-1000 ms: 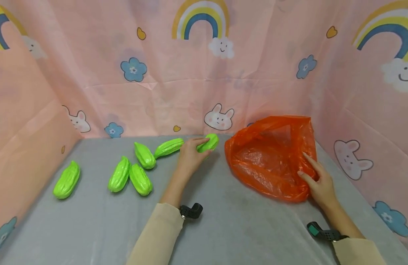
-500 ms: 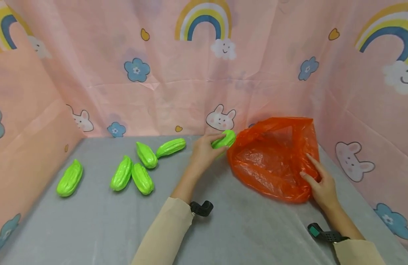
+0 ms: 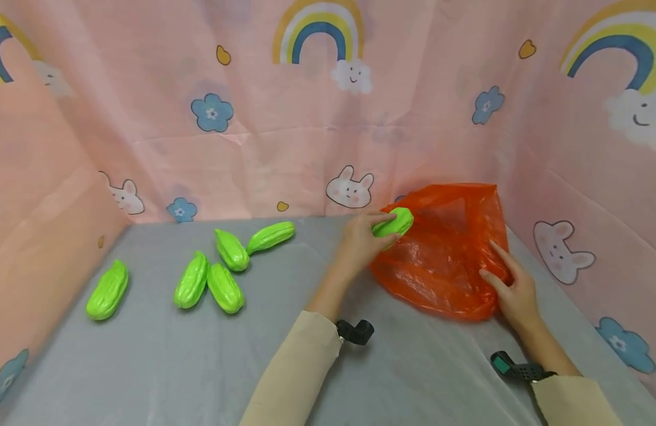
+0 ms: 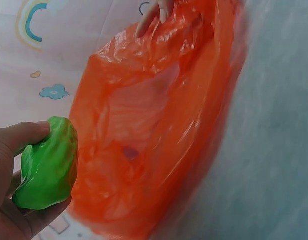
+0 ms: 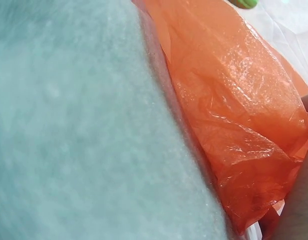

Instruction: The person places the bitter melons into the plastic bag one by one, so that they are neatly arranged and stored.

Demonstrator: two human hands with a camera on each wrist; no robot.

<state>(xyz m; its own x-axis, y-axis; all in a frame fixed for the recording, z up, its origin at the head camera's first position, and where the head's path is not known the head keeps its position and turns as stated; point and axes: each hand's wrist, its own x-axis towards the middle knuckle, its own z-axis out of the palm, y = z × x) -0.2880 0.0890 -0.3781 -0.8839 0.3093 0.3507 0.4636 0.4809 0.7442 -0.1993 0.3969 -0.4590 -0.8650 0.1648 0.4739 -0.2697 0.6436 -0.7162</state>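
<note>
My left hand (image 3: pixel 359 242) holds a bright green, ridged gourd (image 3: pixel 396 222) between thumb and fingers, in front of the left side of an orange-red plastic bag (image 3: pixel 434 290). In the left wrist view the gourd (image 4: pixel 50 165) shows lumpy ridges and overlaps the bag's edge. The bag's mouth gapes toward me, and its thin film is see-through in places. At the bag's right edge my right hand (image 3: pixel 519 296) grips the film, with thumb and a finger showing on the near side and the other fingers hidden. In the right wrist view crumpled film (image 5: pixel 253 150) lies beside that hand.
Several similar green gourds lie on the left of the grey tabletop (image 3: pixel 162 367): one alone at far left (image 3: pixel 107 291), the others grouped, including one near the back edge (image 3: pixel 271 238). A pink printed curtain (image 3: pixel 285 154) encloses the back and sides.
My left hand has carried the green gourd rightward, from beside the bag to in front of its left part. The right hand keeps its grip on the bag, and the other gourds stay put.
</note>
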